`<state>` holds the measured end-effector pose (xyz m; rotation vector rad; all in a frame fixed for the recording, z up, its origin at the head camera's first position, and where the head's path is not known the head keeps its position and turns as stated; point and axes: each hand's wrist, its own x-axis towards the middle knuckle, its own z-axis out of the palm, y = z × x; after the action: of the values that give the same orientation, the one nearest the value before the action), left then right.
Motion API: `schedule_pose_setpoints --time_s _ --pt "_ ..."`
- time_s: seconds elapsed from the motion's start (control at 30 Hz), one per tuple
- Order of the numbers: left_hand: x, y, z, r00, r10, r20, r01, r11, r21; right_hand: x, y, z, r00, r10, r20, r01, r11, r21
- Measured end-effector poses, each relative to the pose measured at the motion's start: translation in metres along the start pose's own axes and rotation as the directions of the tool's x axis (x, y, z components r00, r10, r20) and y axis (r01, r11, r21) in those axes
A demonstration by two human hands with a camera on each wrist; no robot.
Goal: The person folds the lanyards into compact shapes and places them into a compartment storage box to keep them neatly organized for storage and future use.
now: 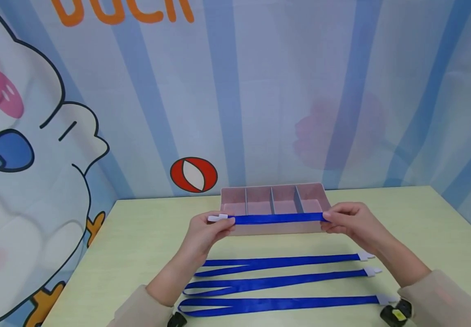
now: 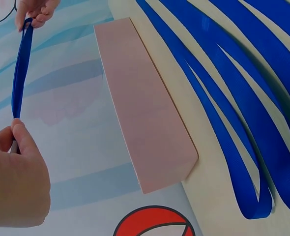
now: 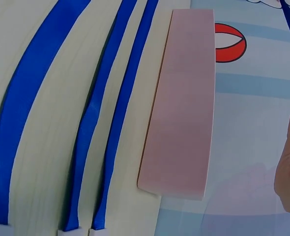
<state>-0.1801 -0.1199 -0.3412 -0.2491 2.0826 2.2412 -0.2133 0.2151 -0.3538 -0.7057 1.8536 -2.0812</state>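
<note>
My left hand (image 1: 205, 232) pinches one end of a blue lanyard (image 1: 278, 219), my right hand (image 1: 354, 222) the other — narrow grips, held near the pink box (image 1: 276, 229). Work looks unfinished — one raised, three more lanyards (image 1: 300, 279) on the desk (image 1: 145, 227).

From the centre of the head view, the strap (image 1: 280, 219) at 5 o'clock is blue with a white clip (image 1: 217, 218); three lower straps (image 1: 300, 260), also towards 5, are the same blue with white ends (image 1: 370, 271). The pink box (image 1: 276, 228) has grey-blue dividers (image 1: 299, 200). At 6 o'clock the surface (image 1: 235, 246) is pale yellow. The backdrop (image 1: 276, 68) at 12 is light blue, striped deeper blue, with orange lettering (image 1: 110, 19) near 11, a pink patch (image 1: 333, 131) between 2 and 3, a red-and-white ball (image 1: 194, 175) between 8 and 9 and a black-outlined white cartoon duck (image 1: 10, 236) at 9.
</note>
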Motion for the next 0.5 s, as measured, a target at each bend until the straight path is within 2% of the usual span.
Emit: schedule_pose_setpoints --time_s 0.1,0.5 --pt "0.0009 -0.0012 0.0003 1.0 0.005 0.002 -0.005 1.0 0.003 0.0007 0.0011 0.0002 0.999 0.025 -0.043 -0.025 1.0 0.007" --pt "0.0014 -0.0059 0.0026 1.0 0.001 -0.004 -0.001 1.0 0.012 -0.0008 0.0021 -0.0004 0.995 0.065 -0.078 -0.057 0.993 0.103"
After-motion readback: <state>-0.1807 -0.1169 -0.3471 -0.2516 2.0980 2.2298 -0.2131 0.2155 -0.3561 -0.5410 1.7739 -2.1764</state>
